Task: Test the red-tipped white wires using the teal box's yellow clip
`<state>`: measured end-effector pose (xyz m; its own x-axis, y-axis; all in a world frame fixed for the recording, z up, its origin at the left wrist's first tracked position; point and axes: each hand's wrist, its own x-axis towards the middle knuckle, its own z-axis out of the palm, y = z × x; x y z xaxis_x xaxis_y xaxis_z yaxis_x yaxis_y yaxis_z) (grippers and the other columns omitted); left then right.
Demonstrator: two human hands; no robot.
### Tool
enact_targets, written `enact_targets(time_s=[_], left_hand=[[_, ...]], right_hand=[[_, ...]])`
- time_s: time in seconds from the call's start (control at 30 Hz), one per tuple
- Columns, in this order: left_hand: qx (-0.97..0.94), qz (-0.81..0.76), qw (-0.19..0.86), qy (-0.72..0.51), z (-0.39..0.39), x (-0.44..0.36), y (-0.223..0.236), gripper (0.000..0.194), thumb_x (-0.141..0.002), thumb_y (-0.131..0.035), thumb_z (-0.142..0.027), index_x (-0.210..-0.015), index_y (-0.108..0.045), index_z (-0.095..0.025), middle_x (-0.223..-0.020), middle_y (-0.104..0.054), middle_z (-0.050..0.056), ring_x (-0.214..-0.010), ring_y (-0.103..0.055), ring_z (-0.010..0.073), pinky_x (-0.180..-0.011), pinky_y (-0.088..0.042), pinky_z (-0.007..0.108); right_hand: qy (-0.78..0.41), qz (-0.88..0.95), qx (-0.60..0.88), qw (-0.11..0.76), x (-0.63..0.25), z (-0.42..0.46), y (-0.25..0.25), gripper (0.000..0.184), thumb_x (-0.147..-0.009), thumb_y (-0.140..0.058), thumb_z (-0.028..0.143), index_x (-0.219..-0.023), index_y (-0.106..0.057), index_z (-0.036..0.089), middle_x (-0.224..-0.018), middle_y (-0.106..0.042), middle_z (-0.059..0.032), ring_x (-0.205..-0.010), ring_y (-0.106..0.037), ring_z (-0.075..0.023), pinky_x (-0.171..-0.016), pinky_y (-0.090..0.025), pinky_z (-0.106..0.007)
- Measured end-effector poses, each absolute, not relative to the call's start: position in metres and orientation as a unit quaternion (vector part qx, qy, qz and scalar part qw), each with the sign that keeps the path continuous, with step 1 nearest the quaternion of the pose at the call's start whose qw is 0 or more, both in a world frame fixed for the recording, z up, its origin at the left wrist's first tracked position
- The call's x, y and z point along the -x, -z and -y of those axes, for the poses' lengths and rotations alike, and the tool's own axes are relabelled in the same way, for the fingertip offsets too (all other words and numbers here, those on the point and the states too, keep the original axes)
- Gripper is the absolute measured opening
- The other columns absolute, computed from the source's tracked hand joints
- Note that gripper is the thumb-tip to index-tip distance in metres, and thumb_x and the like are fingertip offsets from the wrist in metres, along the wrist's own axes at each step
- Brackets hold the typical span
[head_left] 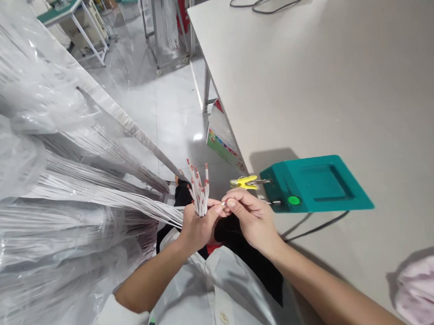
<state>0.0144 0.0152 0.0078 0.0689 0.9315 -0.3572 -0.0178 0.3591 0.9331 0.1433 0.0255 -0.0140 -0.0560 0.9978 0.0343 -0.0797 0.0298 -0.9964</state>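
My left hand (199, 227) is closed round a bundle of white wires (200, 198) with reddish tips that point away from me. The wires trail off to the left behind the hand. Against its thumb and forefinger, my right hand (253, 219) pinches a small white end, apparently of one wire; my fingers partly hide it. Just beyond the right hand, on the table edge, lies a teal device (314, 183) with a green button (294, 200). A yellow clip (244, 182) sits on a metal prong at its near side.
Long bundles of white wires (93, 189) in clear plastic fill the left side. The white table (326, 87) bears a black cable (266, 5) at the back and pink cloth (430, 286) at lower right. A printed box (221, 140) stands below its edge.
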Motion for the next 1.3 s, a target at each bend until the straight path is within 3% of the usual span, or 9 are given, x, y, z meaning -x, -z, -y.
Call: enact_targets(time_s=[0.3, 0.4, 0.5, 0.73, 1.0, 1.17, 1.3], left_hand=[[-0.432, -0.594, 0.568, -0.373, -0.017, -0.012, -0.011, 0.022, -0.074, -0.058, -0.033, -0.062, -0.06, -0.014, -0.046, -0.047, -0.004, -0.047, -0.042, 0.0088, -0.048, -0.034, 0.022], [-0.44, -0.608, 0.551, -0.364, -0.019, -0.012, -0.014, 0.021, -0.072, -0.058, -0.032, -0.063, -0.062, -0.013, -0.052, -0.054, -0.002, -0.05, -0.044, 0.0091, -0.05, -0.035, 0.022], [-0.463, -0.599, 0.55, -0.353, -0.02, -0.01, -0.015, 0.021, -0.072, -0.058, -0.031, -0.061, -0.063, -0.013, -0.053, -0.055, -0.001, -0.051, -0.045, 0.0094, -0.051, -0.035, 0.022], [-0.538, -0.517, 0.58, -0.327, -0.023, -0.001, -0.014, 0.023, -0.072, -0.057, -0.029, -0.055, -0.06, -0.014, -0.054, -0.053, -0.001, -0.055, -0.046, 0.0102, -0.054, -0.036, 0.022], [-0.407, -0.462, 0.703, -0.357, -0.021, 0.003, -0.01, 0.028, -0.069, -0.062, -0.04, -0.063, -0.06, -0.014, -0.047, -0.049, -0.003, -0.038, -0.03, 0.0041, -0.04, -0.023, 0.021], [-0.377, -0.459, 0.702, -0.393, -0.013, -0.002, 0.001, 0.026, -0.075, -0.06, -0.039, -0.067, -0.061, -0.014, -0.053, -0.052, -0.002, -0.042, -0.032, 0.0041, -0.043, -0.022, 0.022], [-0.321, -0.452, 0.715, -0.426, -0.008, -0.008, 0.011, 0.023, -0.074, -0.062, -0.036, -0.07, -0.061, -0.014, -0.05, -0.045, -0.005, -0.042, -0.03, 0.004, -0.044, -0.021, 0.022]], right_hand=[[-0.345, 0.633, 0.496, 0.484, -0.152, -0.027, 0.01, 0.013, -0.081, -0.055, 0.022, -0.068, -0.059, 0.019, -0.069, -0.058, -0.002, -0.062, -0.054, -0.0131, -0.056, -0.045, -0.026], [-0.326, 0.638, 0.502, 0.484, -0.159, -0.031, 0.01, 0.008, -0.081, -0.056, 0.021, -0.079, -0.063, 0.02, -0.075, -0.062, -0.0034, -0.07, -0.058, -0.0147, -0.061, -0.047, -0.027], [-0.323, 0.649, 0.484, 0.49, -0.166, -0.035, 0.006, 0.014, -0.08, -0.058, 0.021, -0.092, -0.065, 0.022, -0.085, -0.062, -0.0056, -0.079, -0.059, -0.0163, -0.061, -0.048, -0.027], [-0.44, 0.73, 0.365, 0.375, -0.179, -0.042, -0.007, 0.008, -0.079, -0.06, 0.019, -0.076, -0.068, 0.021, -0.081, -0.063, -0.0038, -0.069, -0.06, -0.0115, -0.063, -0.049, -0.025], [-0.681, 0.44, 0.359, 0.463, -0.152, -0.029, 0.01, 0.009, -0.071, -0.069, 0.03, -0.072, -0.07, 0.021, -0.079, -0.057, -0.0007, -0.054, -0.055, -0.007, -0.049, -0.048, -0.022], [-0.683, 0.376, 0.392, 0.488, -0.14, -0.02, 0.021, 0.013, -0.072, -0.068, 0.034, -0.077, -0.072, 0.022, -0.074, -0.057, 0.0, -0.055, -0.051, -0.0067, -0.051, -0.045, -0.022], [-0.663, 0.372, 0.402, 0.51, -0.137, -0.017, 0.024, 0.011, -0.074, -0.067, 0.032, -0.078, -0.072, 0.023, -0.074, -0.057, 0.0006, -0.057, -0.049, -0.0067, -0.054, -0.045, -0.022]])
